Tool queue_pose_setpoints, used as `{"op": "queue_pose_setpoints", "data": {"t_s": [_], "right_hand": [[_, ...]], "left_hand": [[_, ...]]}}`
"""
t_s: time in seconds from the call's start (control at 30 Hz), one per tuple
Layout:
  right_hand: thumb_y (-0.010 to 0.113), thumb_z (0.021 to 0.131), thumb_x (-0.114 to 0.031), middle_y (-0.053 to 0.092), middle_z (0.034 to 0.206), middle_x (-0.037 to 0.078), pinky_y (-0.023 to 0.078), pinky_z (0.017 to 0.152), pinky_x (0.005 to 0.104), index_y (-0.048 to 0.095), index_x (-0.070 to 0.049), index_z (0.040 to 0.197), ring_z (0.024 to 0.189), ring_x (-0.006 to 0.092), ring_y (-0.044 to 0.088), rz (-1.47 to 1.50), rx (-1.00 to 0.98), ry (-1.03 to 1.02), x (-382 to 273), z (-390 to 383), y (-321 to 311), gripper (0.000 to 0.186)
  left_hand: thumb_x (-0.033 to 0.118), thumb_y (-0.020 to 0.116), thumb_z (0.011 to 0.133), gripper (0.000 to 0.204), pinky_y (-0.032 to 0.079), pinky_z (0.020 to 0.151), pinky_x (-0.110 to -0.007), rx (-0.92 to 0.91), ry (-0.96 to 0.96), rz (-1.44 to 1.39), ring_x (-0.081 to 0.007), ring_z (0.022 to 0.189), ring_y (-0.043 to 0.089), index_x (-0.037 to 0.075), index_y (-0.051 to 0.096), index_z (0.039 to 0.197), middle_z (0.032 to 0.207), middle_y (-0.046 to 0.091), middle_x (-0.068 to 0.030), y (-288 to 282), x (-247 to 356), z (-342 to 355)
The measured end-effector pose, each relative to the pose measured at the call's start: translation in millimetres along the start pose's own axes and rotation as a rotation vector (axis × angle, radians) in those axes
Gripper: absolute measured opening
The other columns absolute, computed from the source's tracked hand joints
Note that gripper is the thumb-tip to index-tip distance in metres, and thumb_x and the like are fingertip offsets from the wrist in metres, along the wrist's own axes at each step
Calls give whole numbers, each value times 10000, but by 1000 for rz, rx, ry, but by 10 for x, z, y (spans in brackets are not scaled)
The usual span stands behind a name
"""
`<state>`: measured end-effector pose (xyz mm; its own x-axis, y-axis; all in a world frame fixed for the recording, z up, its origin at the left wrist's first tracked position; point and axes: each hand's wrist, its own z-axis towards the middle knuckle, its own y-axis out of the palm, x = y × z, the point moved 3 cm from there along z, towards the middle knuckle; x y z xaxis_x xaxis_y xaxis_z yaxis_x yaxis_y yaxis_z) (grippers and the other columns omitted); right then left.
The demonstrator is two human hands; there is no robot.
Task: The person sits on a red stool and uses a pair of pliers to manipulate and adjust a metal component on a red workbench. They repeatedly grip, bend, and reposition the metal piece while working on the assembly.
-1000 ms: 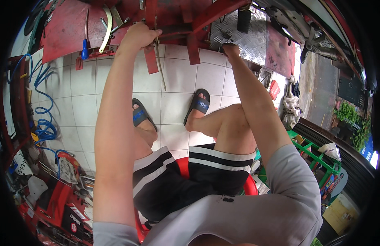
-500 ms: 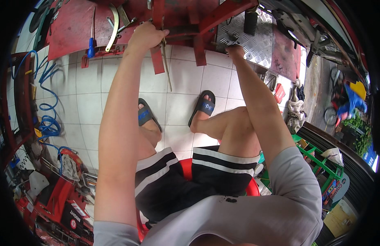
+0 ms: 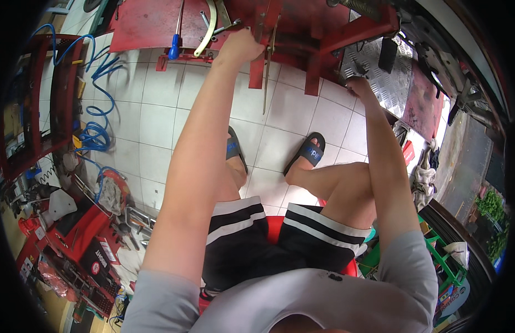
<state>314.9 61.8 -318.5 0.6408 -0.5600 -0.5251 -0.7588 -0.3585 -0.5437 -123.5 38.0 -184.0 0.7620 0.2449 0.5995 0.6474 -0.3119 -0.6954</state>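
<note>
Your left hand (image 3: 239, 47) is up against the left side of the red frame (image 3: 360, 33), thumb pointing across to it; the fingers are mostly hidden, so you can't tell from here whether they grip. Your right hand (image 3: 358, 86) is to the right of the frame, low at the near edge of the patterned metal plate (image 3: 371, 61), its fingers looking curled but too dark to show what, if anything, they hold. The frame itself stands between your two hands, with a thin rod (image 3: 266, 83) hanging down beside its left leg.

Left of the frame, on the red tabletop (image 3: 141, 28), lie a curved pale strip (image 3: 211, 30) and, farther left, a blue-handled screwdriver (image 3: 174, 47), its handle over the edge. Well left of the frame, a coiled blue hose (image 3: 94, 136) rests on the white tiled floor (image 3: 157, 130). On your side of the frame are your dark sandals (image 3: 313, 150) and, nearer you, the red stool (image 3: 274, 228). To the frame's right, farther out, is a green rack (image 3: 446, 252).
</note>
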Motion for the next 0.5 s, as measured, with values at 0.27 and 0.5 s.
{"op": "queue_pose_setpoints", "data": {"t_s": [0.27, 0.5], "right_hand": [[586, 726, 10, 675, 899, 152, 514, 750, 369, 683, -70, 937, 866, 300, 654, -445, -338, -736, -2146, -2656, 637, 246], [580, 786, 58, 636, 969, 66, 506, 740, 276, 618, 47, 1045, 805, 137, 599, 538, -462, -710, -1992, -2992, 650, 262]], "left_hand": [[271, 584, 830, 306, 532, 755, -398, 78, -511, -590, -251, 822, 681, 24, 647, 998, 929, 680, -159, 469, -1230, -184], [232, 516, 936, 424, 500, 887, -406, 47, -652, -1039, -283, 1041, 615, 11, 439, 1289, 1266, 539, -157, 737, -1711, -278]]}}
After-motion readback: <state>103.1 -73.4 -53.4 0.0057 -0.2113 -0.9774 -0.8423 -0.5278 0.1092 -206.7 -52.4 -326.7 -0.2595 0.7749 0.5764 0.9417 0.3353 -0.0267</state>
